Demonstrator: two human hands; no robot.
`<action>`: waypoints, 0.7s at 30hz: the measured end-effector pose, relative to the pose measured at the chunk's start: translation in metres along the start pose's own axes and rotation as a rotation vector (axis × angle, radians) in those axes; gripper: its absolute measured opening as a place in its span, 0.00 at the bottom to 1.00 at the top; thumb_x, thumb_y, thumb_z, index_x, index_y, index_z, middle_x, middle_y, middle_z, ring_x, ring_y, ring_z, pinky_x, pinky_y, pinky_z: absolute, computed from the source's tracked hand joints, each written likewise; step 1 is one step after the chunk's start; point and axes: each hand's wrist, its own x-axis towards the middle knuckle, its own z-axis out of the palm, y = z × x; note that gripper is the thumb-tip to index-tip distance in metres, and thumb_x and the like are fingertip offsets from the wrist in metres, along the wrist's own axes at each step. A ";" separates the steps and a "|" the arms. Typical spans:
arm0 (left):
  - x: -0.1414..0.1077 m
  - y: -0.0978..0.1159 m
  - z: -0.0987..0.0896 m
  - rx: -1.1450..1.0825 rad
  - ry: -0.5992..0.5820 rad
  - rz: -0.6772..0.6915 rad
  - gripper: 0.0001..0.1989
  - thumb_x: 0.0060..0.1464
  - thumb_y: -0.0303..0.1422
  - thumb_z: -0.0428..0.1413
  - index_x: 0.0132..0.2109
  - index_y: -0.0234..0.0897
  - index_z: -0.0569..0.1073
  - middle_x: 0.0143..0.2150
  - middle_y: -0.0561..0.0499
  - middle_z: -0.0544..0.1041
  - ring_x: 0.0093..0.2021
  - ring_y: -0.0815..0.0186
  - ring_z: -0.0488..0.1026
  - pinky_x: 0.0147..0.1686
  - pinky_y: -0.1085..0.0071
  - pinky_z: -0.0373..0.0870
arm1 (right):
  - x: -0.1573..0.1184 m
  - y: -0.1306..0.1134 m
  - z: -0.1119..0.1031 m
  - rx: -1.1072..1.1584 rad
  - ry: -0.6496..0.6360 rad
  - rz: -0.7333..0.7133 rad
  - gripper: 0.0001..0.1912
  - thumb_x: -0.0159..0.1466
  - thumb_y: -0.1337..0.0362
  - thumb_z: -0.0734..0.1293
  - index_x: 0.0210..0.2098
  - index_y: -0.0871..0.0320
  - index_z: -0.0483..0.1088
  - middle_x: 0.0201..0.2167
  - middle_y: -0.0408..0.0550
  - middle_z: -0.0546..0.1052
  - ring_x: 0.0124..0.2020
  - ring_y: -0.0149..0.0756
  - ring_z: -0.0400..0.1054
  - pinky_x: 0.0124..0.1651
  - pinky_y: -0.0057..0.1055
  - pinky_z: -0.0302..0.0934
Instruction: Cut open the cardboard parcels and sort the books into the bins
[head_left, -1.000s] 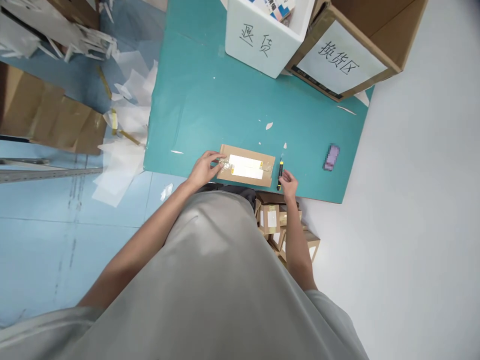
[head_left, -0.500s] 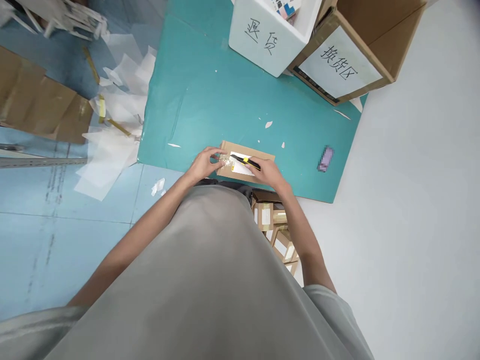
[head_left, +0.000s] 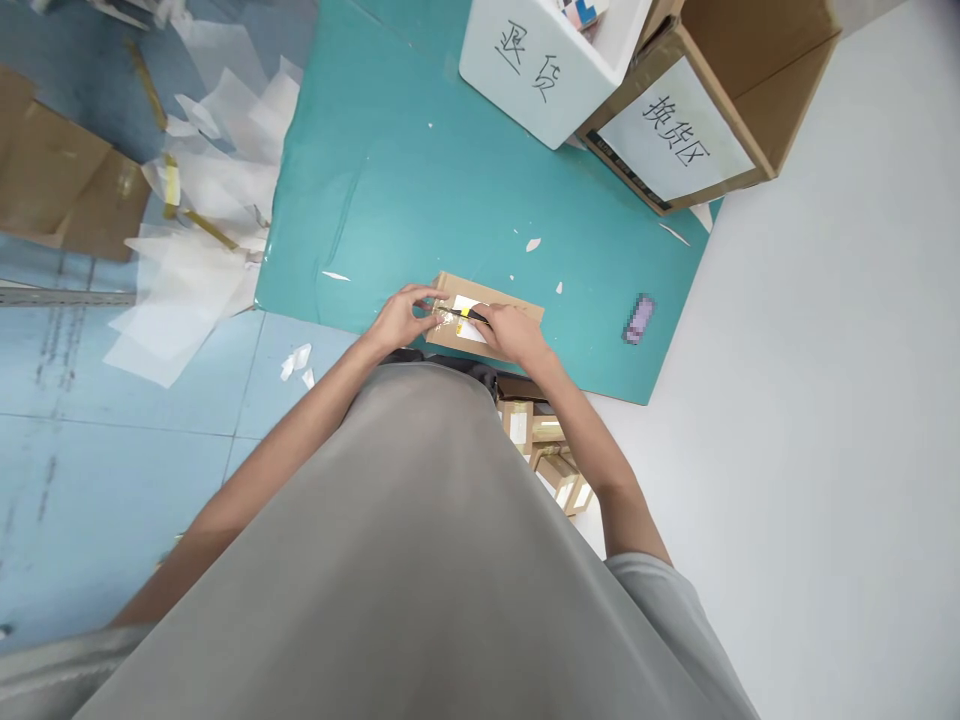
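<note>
A flat brown cardboard box (head_left: pixel 517 303) lies near the table's front edge, with a white label (head_left: pixel 472 330) on its top and shiny clear tape at its left end. My left hand (head_left: pixel 400 318) holds that left end, thumb and fingertips bent over it with a gap between them. In my right hand (head_left: pixel 510 332) is a black and yellow utility knife (head_left: pixel 466 313), gripped over the label. The knife points left, its tip at the taped end near my left thumb. Whether the blade touches the tape is too small to tell.
The teal table (head_left: pixel 390 200) bears a white bin (head_left: pixel 517 75), an open carton (head_left: pixel 675 130) with a paper sign, paper scraps and a blurred purple item (head_left: pixel 639 319). Waste paper (head_left: pixel 217 200) and flattened cardboard (head_left: pixel 60 180) lie left on the floor. Small boxes (head_left: pixel 555 475) stand below the table edge.
My right hand has moved the knife left across the label, so its tip is now at the taped end. My left hand keeps its place on the box. The view has shifted slightly.
</note>
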 end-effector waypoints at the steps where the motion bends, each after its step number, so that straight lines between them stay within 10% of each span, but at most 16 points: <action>1: 0.001 -0.001 0.001 -0.005 0.002 0.000 0.23 0.55 0.38 0.65 0.58 0.40 0.81 0.61 0.44 0.76 0.47 0.60 0.77 0.57 0.60 0.75 | 0.000 -0.003 -0.002 -0.026 -0.011 0.008 0.21 0.80 0.54 0.57 0.60 0.56 0.75 0.47 0.56 0.83 0.45 0.49 0.76 0.46 0.34 0.61; 21: -0.002 -0.008 0.010 -0.004 0.081 0.000 0.25 0.55 0.39 0.64 0.59 0.41 0.82 0.61 0.42 0.76 0.47 0.57 0.79 0.53 0.58 0.77 | -0.029 -0.007 -0.026 -0.346 -0.197 0.155 0.18 0.77 0.66 0.57 0.60 0.61 0.73 0.49 0.64 0.83 0.51 0.50 0.79 0.49 0.38 0.67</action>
